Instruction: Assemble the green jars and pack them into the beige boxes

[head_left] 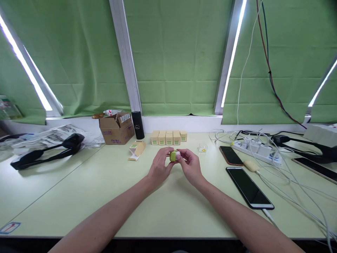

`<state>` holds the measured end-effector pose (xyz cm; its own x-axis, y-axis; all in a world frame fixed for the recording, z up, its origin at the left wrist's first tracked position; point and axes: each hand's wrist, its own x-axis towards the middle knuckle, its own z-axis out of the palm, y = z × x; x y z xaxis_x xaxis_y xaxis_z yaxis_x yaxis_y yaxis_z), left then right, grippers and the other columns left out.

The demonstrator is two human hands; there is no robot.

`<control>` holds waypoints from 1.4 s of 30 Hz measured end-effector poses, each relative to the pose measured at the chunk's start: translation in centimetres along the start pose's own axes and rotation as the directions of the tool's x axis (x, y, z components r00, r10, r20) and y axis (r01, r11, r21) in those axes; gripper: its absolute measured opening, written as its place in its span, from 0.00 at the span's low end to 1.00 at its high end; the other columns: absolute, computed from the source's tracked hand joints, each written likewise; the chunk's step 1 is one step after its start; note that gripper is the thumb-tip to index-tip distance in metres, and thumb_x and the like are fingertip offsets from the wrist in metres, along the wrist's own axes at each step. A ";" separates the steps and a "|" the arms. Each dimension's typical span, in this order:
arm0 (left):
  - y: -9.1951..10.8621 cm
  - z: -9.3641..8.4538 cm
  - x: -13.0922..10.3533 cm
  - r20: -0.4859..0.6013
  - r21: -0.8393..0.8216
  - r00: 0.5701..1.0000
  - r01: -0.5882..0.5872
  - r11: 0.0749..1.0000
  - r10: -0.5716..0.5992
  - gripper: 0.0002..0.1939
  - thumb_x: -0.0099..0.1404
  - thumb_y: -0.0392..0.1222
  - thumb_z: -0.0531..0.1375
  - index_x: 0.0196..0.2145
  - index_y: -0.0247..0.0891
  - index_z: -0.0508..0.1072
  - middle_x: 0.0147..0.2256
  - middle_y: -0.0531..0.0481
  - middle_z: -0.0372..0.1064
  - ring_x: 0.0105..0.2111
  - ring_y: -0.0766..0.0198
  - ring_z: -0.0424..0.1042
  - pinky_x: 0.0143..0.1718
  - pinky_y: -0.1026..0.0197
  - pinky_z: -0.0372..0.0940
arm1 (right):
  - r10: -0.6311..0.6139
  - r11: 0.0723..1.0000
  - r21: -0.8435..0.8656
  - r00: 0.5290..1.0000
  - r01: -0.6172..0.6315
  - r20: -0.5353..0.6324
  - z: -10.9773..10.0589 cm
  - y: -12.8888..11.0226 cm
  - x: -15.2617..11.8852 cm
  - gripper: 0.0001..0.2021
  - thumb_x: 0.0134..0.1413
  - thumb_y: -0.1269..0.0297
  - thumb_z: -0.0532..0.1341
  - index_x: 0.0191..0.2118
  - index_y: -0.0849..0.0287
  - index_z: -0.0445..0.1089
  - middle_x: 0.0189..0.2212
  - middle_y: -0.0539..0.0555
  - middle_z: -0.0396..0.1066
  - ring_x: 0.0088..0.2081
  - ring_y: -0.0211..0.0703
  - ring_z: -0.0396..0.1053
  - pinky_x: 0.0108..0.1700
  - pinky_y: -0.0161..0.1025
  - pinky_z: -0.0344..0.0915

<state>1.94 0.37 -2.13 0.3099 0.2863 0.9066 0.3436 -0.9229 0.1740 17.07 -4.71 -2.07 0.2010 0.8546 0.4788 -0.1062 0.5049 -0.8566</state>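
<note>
Near the middle of the table, a small green item [173, 156] with a whitish part on its right side is held up between both hands. My left hand [160, 164] pinches it from the left with thumb and fingertips. From the right, my right hand [190, 165] grips it, fingers closed at the whitish part. Behind the hands stands a row of several small tan boxes [165, 137] with green labels. An opened tan carton [137, 150] lies to the left of them. A small clear plastic piece [202, 148] rests to the right.
A cardboard box [116, 129] and a black cylinder [138, 125] stand at the back left. On the right lie phones [250, 188], a power strip [258, 151] and tangled white cables. Black padded frames [52, 151] sit at both sides.
</note>
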 end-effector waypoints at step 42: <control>-0.7 0.2 0.8 0.496 -0.547 0.743 0.669 0.503 -0.449 0.30 0.68 0.57 0.64 0.60 0.35 0.73 0.38 0.44 0.75 0.36 0.62 0.72 0.38 0.58 0.70 | -0.387 0.431 -0.693 0.812 0.579 0.437 -3.0 0.5 1.0 0.17 0.68 0.68 0.56 0.59 0.50 0.69 0.59 0.58 0.73 0.46 0.47 0.78 0.35 0.39 0.76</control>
<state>2.16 1.34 -1.60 0.5157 0.7552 0.4046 -0.1042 -0.4135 0.9045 20.15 -3.94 -2.61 -0.2217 0.5514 0.8042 0.7449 0.6280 -0.2252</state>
